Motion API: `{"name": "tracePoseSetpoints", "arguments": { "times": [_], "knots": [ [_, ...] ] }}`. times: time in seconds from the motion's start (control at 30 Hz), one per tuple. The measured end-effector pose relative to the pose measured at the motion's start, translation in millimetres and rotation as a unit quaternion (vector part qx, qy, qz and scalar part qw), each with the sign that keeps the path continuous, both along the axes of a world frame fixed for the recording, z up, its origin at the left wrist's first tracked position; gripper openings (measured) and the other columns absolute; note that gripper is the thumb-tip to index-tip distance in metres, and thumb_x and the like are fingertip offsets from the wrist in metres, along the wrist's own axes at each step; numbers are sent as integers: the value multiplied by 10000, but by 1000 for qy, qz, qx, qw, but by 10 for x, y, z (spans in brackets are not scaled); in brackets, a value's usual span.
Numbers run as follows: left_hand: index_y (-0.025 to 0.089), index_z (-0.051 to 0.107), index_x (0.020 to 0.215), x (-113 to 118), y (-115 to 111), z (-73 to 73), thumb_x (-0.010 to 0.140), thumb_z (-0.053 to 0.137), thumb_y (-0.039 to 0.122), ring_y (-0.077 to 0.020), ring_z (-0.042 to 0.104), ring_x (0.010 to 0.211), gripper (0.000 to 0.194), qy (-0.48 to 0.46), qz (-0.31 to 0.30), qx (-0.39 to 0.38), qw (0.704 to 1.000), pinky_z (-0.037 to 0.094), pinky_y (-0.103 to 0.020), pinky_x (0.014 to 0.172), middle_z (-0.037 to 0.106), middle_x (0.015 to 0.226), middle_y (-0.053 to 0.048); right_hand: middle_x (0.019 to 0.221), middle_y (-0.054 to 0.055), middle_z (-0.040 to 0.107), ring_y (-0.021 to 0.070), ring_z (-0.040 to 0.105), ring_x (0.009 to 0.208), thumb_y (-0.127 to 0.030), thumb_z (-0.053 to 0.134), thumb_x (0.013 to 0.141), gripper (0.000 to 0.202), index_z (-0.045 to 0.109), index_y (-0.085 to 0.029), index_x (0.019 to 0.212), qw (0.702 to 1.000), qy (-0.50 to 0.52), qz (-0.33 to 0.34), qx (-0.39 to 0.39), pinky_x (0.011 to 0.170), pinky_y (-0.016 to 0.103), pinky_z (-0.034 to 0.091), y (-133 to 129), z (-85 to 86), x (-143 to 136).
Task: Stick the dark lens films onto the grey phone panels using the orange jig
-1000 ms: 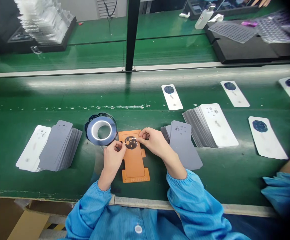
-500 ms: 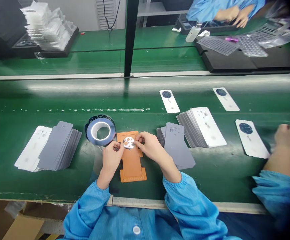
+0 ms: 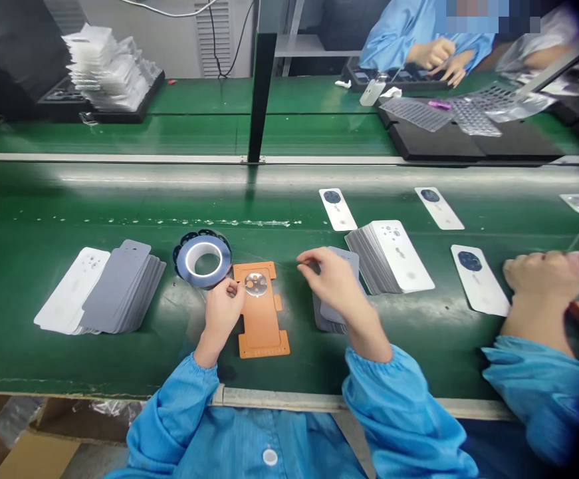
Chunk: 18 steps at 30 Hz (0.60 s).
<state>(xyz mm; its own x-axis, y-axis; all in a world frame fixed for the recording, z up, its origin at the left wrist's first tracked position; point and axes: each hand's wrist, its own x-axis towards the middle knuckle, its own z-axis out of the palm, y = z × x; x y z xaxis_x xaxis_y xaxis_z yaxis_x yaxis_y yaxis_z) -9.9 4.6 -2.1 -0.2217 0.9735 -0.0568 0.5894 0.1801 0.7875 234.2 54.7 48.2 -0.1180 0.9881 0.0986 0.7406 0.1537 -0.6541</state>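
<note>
My left hand [image 3: 222, 309] is closed in a pinch at the left edge of an orange jig [image 3: 262, 326]; what its fingers hold, if anything, is hidden. On the jig's upper part lies a round, shiny film [image 3: 256, 285] with several holes. A roll of blue tape [image 3: 189, 261] with dark round pieces along its rim lies just beyond my left hand. Over a stack of grey phone back panels [image 3: 330, 324] hovers my right hand [image 3: 332, 279], open, thumb and fingers apart, with nothing visible in it.
White phone back panels [image 3: 402, 266] are stacked at the right, more panels [image 3: 124, 289] at the left. Single panels [image 3: 476, 283] with dark circles lie around. A co-worker's hand [image 3: 543, 276] rests at the right. A black post [image 3: 262, 100] stands beyond the belt.
My right hand has left the round film and moved right, over the grey panels. My left hand has stayed by the jig. A co-worker's hand at the right has shifted left.
</note>
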Motion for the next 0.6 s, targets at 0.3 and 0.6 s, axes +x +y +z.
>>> {"name": "tracePoseSetpoints", "arguments": {
  "times": [0.3,0.6],
  "knots": [
    [190,694,1048,-11,-212,32,890,630,400,-225,697,797,271,-15,-45,3,999,502,-323,733,733,866,-57,1501,256,495,437,377,1445,-479,679,878,618,627,-93,1358,969,-247,17,0,1170,585,355,261,-182,1087],
    [180,330,1561,24,-750,-165,749,838,487,-379,507,1315,1006,84,-182,49,978,429,-525,1100,535,1429,-179,1218,157,726,351,666,1129,-506,718,839,435,750,-176,1120,995,-61,-77,25,999,533,516,119,96,1021]
  ]
}}
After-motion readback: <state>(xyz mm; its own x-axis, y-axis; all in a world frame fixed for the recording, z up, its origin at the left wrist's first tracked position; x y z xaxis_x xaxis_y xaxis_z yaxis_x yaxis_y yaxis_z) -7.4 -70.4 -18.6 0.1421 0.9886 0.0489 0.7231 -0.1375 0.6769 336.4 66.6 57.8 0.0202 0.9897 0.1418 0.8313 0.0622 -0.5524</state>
